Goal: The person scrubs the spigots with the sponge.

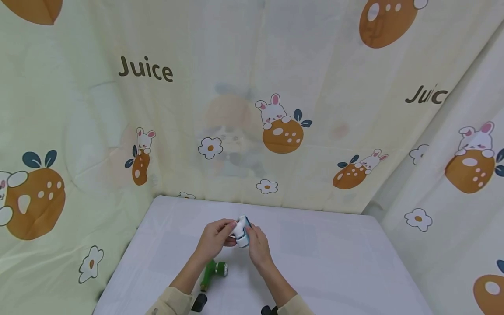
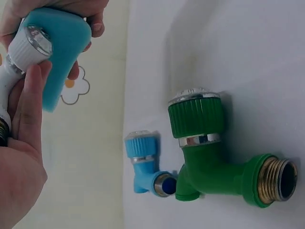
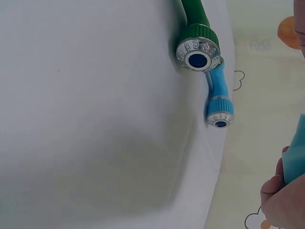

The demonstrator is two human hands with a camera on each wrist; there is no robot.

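Over the table, my left hand (image 1: 214, 238) grips a white angle valve (image 1: 240, 229) with a ribbed knob and a silver cap. In the left wrist view, fingers lie along the side of the white valve's knob (image 2: 27, 50). My right hand (image 1: 259, 249) holds a teal sponge (image 2: 69, 45) against the far side of the valve. Below the hands, a green angle valve (image 2: 205, 157) with a brass-coloured threaded end lies on the table. Close beside it lies a smaller light-blue angle valve (image 2: 145, 164), hidden in the head view.
The table (image 1: 327, 262) has a white cover. Behind it hangs a cream curtain (image 1: 220, 109) printed with rabbits, oranges and flowers, and another curtain panel (image 1: 445, 175) hangs at the right. Dark devices (image 1: 199, 302) sit at the wrists.
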